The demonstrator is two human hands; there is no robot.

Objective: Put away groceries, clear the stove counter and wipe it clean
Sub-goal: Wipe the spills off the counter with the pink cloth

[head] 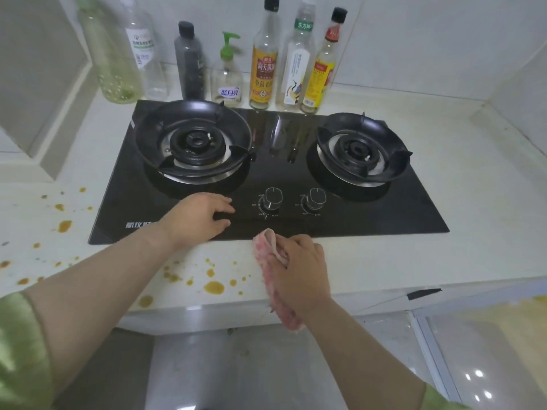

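A black glass gas stove (349, 214) with two burners is set into the white counter (414, 255). My left hand (198, 216) rests on the stove's front left part, fingers loosely curled and holding nothing. My right hand (299, 267) grips a pink cloth (266, 261) and presses it on the counter strip just in front of the stove; the cloth's tail hangs over the counter edge. Brown sauce spots (213, 287) dot the counter to the left of the cloth, and more brown spots (63, 226) lie left of the stove.
Several bottles stand along the wall behind the stove: a soy sauce bottle (264, 66), a green-pump soap bottle (227, 75), a dark bottle (189, 63) and clear ones (145, 51). Two knobs (273, 196) sit at the stove's front middle. Cabinet doors and a shiny floor lie below.
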